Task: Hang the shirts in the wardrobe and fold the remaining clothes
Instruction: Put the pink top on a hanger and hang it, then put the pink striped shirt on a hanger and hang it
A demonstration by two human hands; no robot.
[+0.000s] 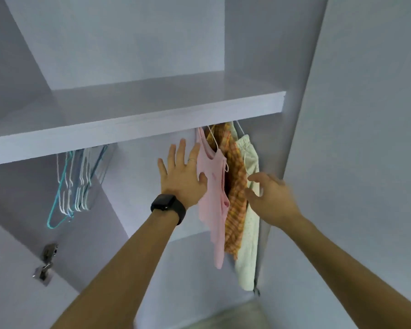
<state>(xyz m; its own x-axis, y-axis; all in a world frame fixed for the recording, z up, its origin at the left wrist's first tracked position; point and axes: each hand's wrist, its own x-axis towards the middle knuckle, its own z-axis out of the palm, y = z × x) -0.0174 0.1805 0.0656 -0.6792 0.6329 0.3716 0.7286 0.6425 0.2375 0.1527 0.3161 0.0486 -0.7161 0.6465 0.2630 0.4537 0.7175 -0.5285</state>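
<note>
At about 8 o'clock in the view a metal hinge sits on the wardrobe's left side. Above it, near 9 o'clock, a bunch of empty hangers in teal and white hangs under the shelf, which runs across the view from 9 to 2 o'clock. Near the centre the left hand is raised with its back to the camera. Its fingers are straight and fanned apart, gripping nothing. A ring is on one finger and a black watch is on the wrist. The thumb lies against the edge of the pink top, which is at the hand's 3 o'clock. That top hangs under the shelf, pressed up against an orange checked shirt and then a white garment, all three bunched at the wardrobe's right end. At about 4 o'clock the right hand is held loosely spread, fingers gently curved, with nothing between them. Its fingertips are at the edge of the checked shirt and the white garment, but whether they touch the cloth cannot be told.
</note>
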